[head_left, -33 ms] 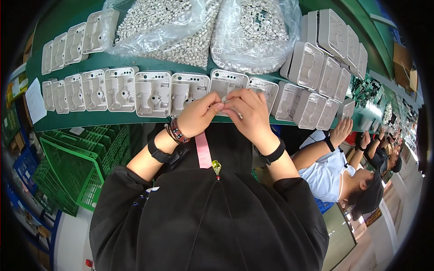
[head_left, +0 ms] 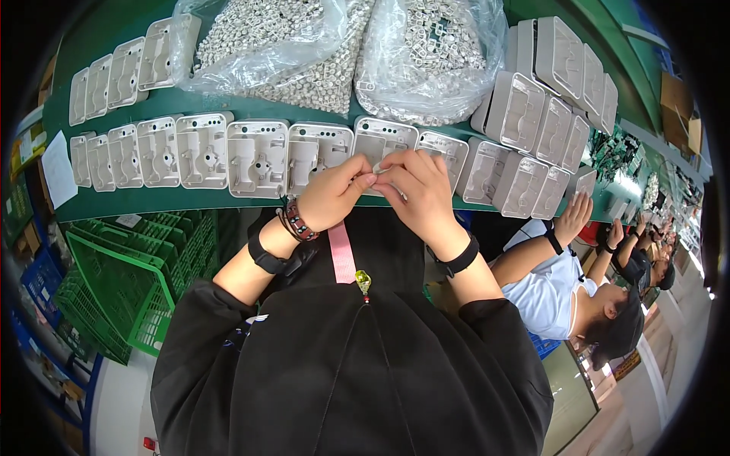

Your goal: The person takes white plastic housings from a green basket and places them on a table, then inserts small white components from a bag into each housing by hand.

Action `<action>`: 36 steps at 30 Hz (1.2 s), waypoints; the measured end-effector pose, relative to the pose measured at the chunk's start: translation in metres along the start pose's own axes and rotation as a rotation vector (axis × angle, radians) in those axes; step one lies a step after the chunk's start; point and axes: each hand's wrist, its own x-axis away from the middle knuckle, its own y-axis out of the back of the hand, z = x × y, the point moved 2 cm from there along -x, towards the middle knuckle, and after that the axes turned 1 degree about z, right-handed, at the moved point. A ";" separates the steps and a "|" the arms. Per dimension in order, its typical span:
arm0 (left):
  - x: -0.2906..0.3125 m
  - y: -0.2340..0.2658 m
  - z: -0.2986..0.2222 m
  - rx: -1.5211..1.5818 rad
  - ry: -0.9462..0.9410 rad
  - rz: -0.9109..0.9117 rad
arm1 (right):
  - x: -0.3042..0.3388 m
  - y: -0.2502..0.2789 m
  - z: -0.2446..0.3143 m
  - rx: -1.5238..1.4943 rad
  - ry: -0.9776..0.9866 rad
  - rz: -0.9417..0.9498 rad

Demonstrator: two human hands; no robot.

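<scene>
At far left, rows of grey moulded housings (head_left: 199, 150) along the green conveyor belt (head_left: 114, 199); further right, left hand (head_left: 332, 194) pinching with fingertips a small pale metal part (head_left: 378, 168), met by right hand (head_left: 418, 191) gripping the same piece over the belt edge. Likely risk: slipping of such a tiny part from a tip-only grip, falling to the lap or rolling among the housings. Beyond, bulging clear bags of small metal parts (head_left: 426, 53), near enough for knocking by an elbow.

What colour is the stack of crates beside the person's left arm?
Green, seen best in the head view: the crates sit below the left hand.
</scene>
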 end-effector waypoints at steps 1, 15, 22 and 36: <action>0.001 0.002 0.003 -0.006 -0.014 -0.017 | -0.002 -0.001 0.001 0.030 0.019 -0.011; 0.020 0.042 0.014 0.547 0.190 -0.328 | -0.022 -0.044 -0.074 0.579 0.070 0.030; 0.025 0.046 0.026 0.441 0.224 -0.186 | -0.009 -0.033 -0.040 0.661 0.011 -0.023; 0.031 0.031 -0.005 0.523 0.175 -0.042 | -0.007 -0.052 0.053 -0.428 -0.121 -0.264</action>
